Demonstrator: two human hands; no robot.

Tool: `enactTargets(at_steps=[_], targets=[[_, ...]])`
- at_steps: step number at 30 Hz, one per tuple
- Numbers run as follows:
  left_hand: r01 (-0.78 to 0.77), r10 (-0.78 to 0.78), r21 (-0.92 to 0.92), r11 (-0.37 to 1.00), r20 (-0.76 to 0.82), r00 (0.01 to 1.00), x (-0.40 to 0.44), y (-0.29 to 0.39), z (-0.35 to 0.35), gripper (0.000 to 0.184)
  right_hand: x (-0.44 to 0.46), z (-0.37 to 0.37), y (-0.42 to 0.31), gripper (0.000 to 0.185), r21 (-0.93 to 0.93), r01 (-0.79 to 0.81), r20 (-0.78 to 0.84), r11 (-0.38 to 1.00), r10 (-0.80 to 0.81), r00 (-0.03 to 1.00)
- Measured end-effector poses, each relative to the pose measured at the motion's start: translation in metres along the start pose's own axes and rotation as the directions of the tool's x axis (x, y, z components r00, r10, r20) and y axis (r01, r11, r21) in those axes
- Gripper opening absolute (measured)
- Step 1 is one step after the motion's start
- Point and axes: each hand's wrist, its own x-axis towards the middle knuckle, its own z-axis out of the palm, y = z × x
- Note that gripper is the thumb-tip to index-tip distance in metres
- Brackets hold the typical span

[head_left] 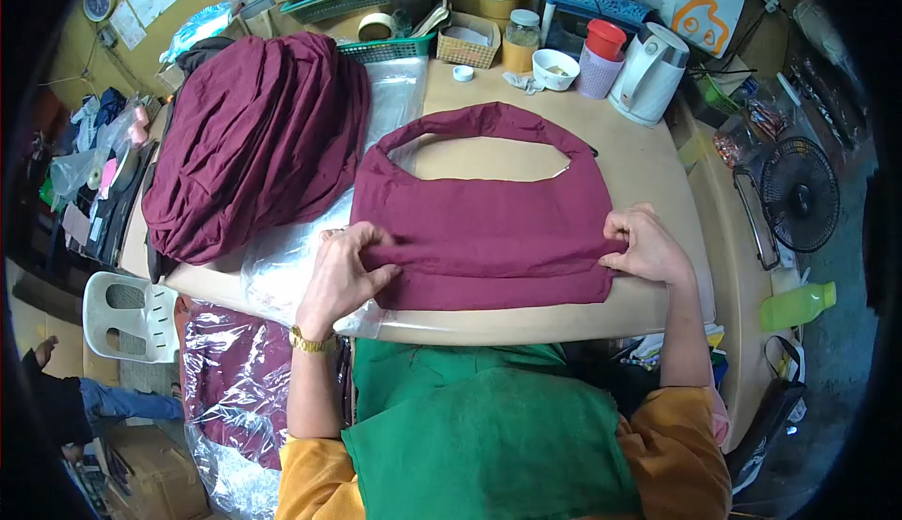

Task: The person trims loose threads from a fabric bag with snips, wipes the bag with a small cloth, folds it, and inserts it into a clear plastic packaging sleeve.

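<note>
A maroon fabric shoulder bag (489, 215) lies flat on the table, its wide strap looped away from me. A horizontal crease or fold runs across its lower part. At the bag's left edge, my left hand (343, 276), with a gold watch on the wrist, grips the cloth between thumb and fingers. My right hand (648, 246) pinches the opposite edge at about the same height. A small piece of metal hardware or zip shows near the strap's right base. The cloth inside each grip is hidden by my fingers.
A big pile of maroon bags (258, 144) stands left on clear plastic sheets (390, 97). Along the back are a basket (468, 41), jar (520, 41), bowl (555, 69) and white kettle (650, 74). A fan (799, 193) is at right. Another person (103, 398) is at far left.
</note>
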Motion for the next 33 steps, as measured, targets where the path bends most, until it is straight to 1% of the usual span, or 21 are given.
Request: enactTargets(at_steps=[1,3,4,5,7,8,9,11,12,13,14,15,16,17,18,20,21,23,24,27,33], targets=[[-0.008,0.008,-0.004,1.0,0.002,1.0,0.001,-0.002,0.0,0.033,-0.002,0.0,0.003,0.032,-0.004,-0.007,-0.005,1.0,0.007,1.0],[-0.049,0.044,0.088,0.995,0.06,0.997,-0.002,-0.011,0.002,0.024,-0.009,0.012,0.013,0.037,-0.046,0.175,-0.106,0.983,-0.179,0.978],[-0.093,0.092,0.045,0.995,0.027,0.995,-0.006,-0.013,0.008,0.028,-0.013,0.018,0.019,0.026,-0.112,0.187,-0.097,0.976,-0.198,0.975],[-0.097,0.095,0.038,0.995,0.036,0.995,-0.009,-0.02,0.014,0.028,-0.017,0.026,0.022,0.026,-0.112,0.176,-0.095,0.978,-0.186,0.978],[-0.141,0.137,0.069,0.988,0.062,0.989,-0.014,-0.039,0.031,0.029,-0.022,0.046,0.025,0.025,-0.247,0.249,-0.153,0.937,-0.291,0.944],[-0.155,0.154,0.061,0.986,0.02,0.988,-0.015,-0.043,0.042,0.031,-0.023,0.061,0.031,0.027,-0.34,0.266,-0.195,0.902,-0.345,0.918],[-0.157,0.156,0.057,0.986,0.027,0.987,-0.014,-0.047,0.05,0.031,-0.025,0.072,0.036,0.027,-0.337,0.26,-0.195,0.905,-0.337,0.921],[-0.156,0.173,0.158,0.975,-0.097,0.98,-0.012,-0.05,0.058,0.031,-0.025,0.084,0.036,0.027,-0.336,0.195,-0.23,0.922,-0.281,0.932],[-0.121,0.13,0.234,0.965,-0.024,0.991,-0.012,-0.05,0.055,0.032,-0.025,0.082,0.033,0.027,-0.337,0.194,-0.232,0.921,-0.281,0.931],[-0.123,0.132,0.234,0.965,-0.025,0.991,-0.013,-0.048,0.049,0.032,-0.027,0.076,0.029,0.026,-0.279,0.124,-0.188,0.952,-0.181,0.965],[-0.044,0.036,0.145,0.988,0.056,0.998,-0.012,-0.045,0.04,0.036,-0.028,0.067,0.021,0.025,-0.226,0.048,-0.143,0.973,-0.082,0.986],[0.042,-0.051,0.064,0.997,0.143,0.988,-0.01,-0.038,0.027,0.041,-0.03,0.048,0.009,0.025,-0.229,0.046,-0.154,0.972,-0.083,0.985],[0.012,-0.069,0.21,0.978,0.266,0.962,-0.013,-0.019,0.003,0.063,-0.032,0.023,-0.006,0.026,-0.189,0.044,-0.051,0.981,-0.054,0.997],[-0.021,-0.054,0.301,0.953,0.241,0.969,-0.015,0.014,-0.014,0.086,-0.033,0.01,-0.015,0.031,-0.148,0.037,0.06,0.988,-0.029,0.998],[-0.05,-0.005,0.402,0.914,0.136,0.991,-0.016,0.028,-0.009,0.097,-0.026,0.015,-0.022,0.031,-0.151,0.037,0.062,0.988,-0.028,0.998],[-0.116,0.07,0.33,0.937,0.15,0.986,-0.005,0.058,0.009,0.09,-0.008,0.034,-0.045,0.052,-0.065,0.058,-0.338,0.996,-0.077,0.938],[-0.166,0.124,0.33,0.929,0.145,0.982,0.0,0.061,0.026,0.085,0.001,0.049,-0.049,0.052,-0.066,0.062,-0.338,0.996,-0.081,0.938],[-0.129,0.1,0.492,0.861,0.086,0.991,0.012,0.039,0.066,0.076,0.024,0.086,-0.039,0.066,-0.334,-0.045,-0.293,0.941,-0.059,0.954],[-0.039,0.005,0.494,0.869,0.069,0.998,0.017,0.022,0.079,0.074,0.029,0.101,-0.025,0.07,-0.312,-0.051,-0.261,0.949,-0.034,0.965],[-0.012,-0.015,0.442,0.897,0.057,0.998,0.02,-0.005,0.089,0.075,0.035,0.106,-0.011,0.075,-0.323,-0.066,-0.23,0.944,-0.011,0.973],[0.016,-0.064,0.469,0.883,0.086,0.994,0.022,-0.002,0.089,0.075,0.04,0.109,-0.004,0.076,-0.318,-0.069,-0.11,0.945,0.035,0.993]])
